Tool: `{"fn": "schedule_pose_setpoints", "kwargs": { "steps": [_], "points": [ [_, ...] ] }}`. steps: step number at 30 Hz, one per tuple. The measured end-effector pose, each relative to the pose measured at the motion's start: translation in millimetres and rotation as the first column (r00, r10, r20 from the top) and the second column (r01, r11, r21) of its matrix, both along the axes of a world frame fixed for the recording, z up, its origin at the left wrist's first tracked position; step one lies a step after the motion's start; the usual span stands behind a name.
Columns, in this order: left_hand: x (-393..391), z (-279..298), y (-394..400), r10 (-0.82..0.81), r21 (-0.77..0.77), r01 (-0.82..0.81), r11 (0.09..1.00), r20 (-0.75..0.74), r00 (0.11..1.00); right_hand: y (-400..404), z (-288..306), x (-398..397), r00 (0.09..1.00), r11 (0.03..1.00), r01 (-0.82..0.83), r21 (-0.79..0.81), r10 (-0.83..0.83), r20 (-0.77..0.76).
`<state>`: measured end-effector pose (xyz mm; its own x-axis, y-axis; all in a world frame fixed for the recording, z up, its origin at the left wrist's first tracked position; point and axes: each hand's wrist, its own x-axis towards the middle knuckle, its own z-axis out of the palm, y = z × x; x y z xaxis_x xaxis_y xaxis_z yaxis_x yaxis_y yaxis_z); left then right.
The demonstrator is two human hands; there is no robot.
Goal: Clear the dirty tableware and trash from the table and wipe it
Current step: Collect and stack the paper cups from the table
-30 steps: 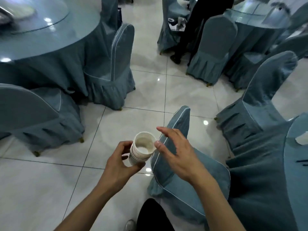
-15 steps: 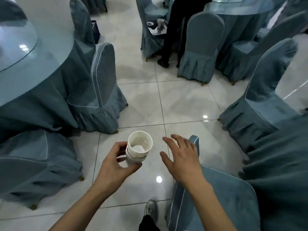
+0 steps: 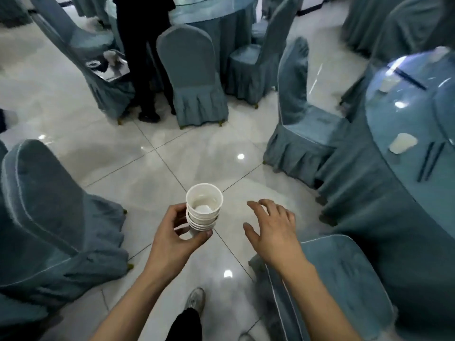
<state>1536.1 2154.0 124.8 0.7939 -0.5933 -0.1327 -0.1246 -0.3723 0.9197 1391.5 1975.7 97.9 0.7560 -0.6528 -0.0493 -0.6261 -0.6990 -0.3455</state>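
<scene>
The pale tiled floor (image 3: 172,148) spreads under me, glossy, with spots of light on it. On my right a round tabletop (image 3: 418,124) under blue-grey cloth curves out of view — a white cup (image 3: 402,143) lies tipped on it, dark chopsticks (image 3: 429,161) just beside that, and another white cup (image 3: 389,83) farther back. Covered chairs ring me: one chair back (image 3: 44,193) at my left, another chair (image 3: 344,279) under my right forearm, a third chair (image 3: 302,119) pulled in to the table. Farther off, a person in dark trousers (image 3: 140,57) stands by another table.

My left hand (image 3: 172,242) has its grip clamped around a stack of white paper cups (image 3: 203,209) — fingers curled behind, thumb across the front — holding it upright over the floor, with something white in the bottom of the top cup. My right hand (image 3: 273,230) hovers near the stack, apart from it, fingers spread and holding nothing. My shoe (image 3: 195,300) shows below.
</scene>
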Motion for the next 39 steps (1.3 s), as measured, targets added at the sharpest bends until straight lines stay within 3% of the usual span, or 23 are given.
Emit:
{"fn": "schedule_pose_setpoints", "kwargs": {
  "steps": [8, 22, 31, 39],
  "points": [
    [103.7, 9.6, -89.4, -0.306, -0.098, 0.303, 0.948, -0.026, 0.952, -26.2, 10.4, 46.2, 0.944, 0.945, 0.328, 0.01, -0.327, -0.033],
    [137.5, 6.1, -333.9, -0.679, -0.064, 0.676, 0.734, -0.028, 0.734, -177.3, 0.4, 43.4, 0.707, 0.706, 0.707, 0.03, -0.708, -0.005],
    [135.3, 6.5, -465.6, -0.79, -0.054, 0.788, 0.613, -0.025, 0.613, -275.5, -6.5, 40.6, 0.552, 0.554, 0.831, 0.054, -0.832, 0.047],
    [144.5, -10.7, -589.1, -0.833, -0.08, 0.829, 0.553, -0.058, 0.55, -373.6, -20.1, 31.1, 0.424, 0.419, 0.905, 0.075, -0.901, -0.087]
  ]
}}
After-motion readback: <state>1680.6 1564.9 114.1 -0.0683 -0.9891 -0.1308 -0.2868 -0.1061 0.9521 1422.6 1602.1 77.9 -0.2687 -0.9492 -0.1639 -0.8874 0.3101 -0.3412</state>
